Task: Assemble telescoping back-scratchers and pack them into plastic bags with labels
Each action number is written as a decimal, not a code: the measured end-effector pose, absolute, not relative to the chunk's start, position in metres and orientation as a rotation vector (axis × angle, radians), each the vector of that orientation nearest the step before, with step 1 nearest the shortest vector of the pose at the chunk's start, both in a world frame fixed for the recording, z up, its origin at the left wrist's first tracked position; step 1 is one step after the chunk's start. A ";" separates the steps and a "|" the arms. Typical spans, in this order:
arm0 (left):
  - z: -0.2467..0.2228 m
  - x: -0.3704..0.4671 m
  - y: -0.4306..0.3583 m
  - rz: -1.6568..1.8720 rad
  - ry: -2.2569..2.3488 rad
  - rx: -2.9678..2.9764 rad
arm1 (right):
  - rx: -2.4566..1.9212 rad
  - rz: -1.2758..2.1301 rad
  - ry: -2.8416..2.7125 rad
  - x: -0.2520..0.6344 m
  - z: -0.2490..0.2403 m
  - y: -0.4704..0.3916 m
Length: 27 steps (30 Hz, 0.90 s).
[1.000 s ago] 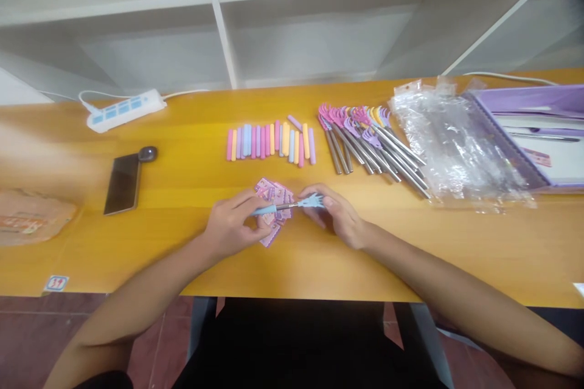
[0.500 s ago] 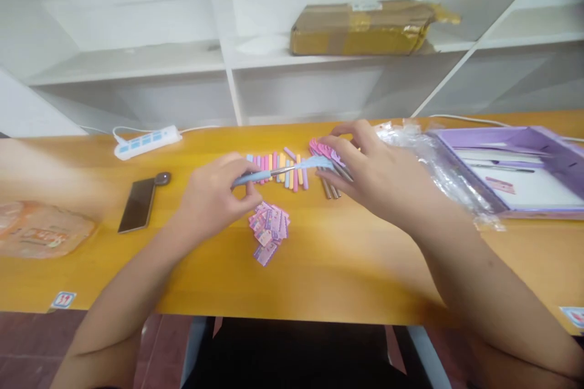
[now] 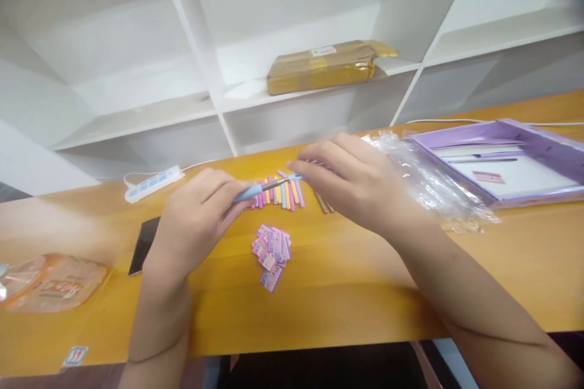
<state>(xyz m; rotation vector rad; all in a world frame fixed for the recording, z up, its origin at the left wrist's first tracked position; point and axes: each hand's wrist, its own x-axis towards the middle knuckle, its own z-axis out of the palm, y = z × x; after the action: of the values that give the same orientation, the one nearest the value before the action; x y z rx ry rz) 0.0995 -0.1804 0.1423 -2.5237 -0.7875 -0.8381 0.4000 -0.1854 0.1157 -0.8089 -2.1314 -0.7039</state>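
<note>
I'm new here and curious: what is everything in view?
Table: one, orange, centre
Tool: one, blue-silver, above table
Sticks: several, pastel, behind tool
Rods: two seen, silver, beside sticks
Cards: pile, pink, table centre
Tray: one, purple, right
Thin rod: one, dark, in tray
Slip: one, pink, in tray
Bags: uncountable, clear, beside tray
Shelf: one, white, back
Carton: one, brown, on shelf
Power strip: one, white, back left
Cables: some, white, table back
Phone: one, black, left
Packet: one, orange, far left
Label: one, white, front left
Left hand: one, bare, grip on tool
Right hand: one, bare, grip on tool
</note>
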 end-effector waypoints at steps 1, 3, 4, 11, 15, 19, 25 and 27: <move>0.140 0.101 -0.179 -0.851 -0.776 -2.504 | -0.789 -0.730 -2.104 0.400 0.116 -0.184; 0.137 0.104 -0.177 -0.877 -0.744 -2.448 | -0.753 -0.776 -2.053 0.401 0.117 -0.183; 0.136 0.106 -0.176 -0.893 -0.734 -2.411 | -0.727 -0.791 -2.036 0.402 0.118 -0.183; 0.128 0.132 -0.183 -0.871 -0.821 -2.327 | -0.730 -0.743 -2.008 0.401 0.122 -0.193; 0.113 0.139 -0.179 -0.809 -0.975 -2.178 | -0.764 -0.765 -2.031 0.397 0.120 -0.193; 0.104 0.137 -0.168 -0.598 -1.248 -2.170 | -0.795 -0.741 -2.023 0.388 0.112 -0.185; 0.113 0.128 -0.152 -0.451 -1.431 -2.109 | -0.821 -0.838 -1.965 0.392 0.105 -0.166; 0.119 0.119 -0.143 -0.451 -1.500 -2.057 | -0.849 -0.913 -1.921 0.405 0.109 -0.159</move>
<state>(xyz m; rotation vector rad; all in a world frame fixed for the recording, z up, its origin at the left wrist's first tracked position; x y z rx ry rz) 0.1188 -0.1434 0.1186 -2.0572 -1.4996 -0.4510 0.4050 -0.1588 0.1089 -0.8490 -1.9214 -0.9127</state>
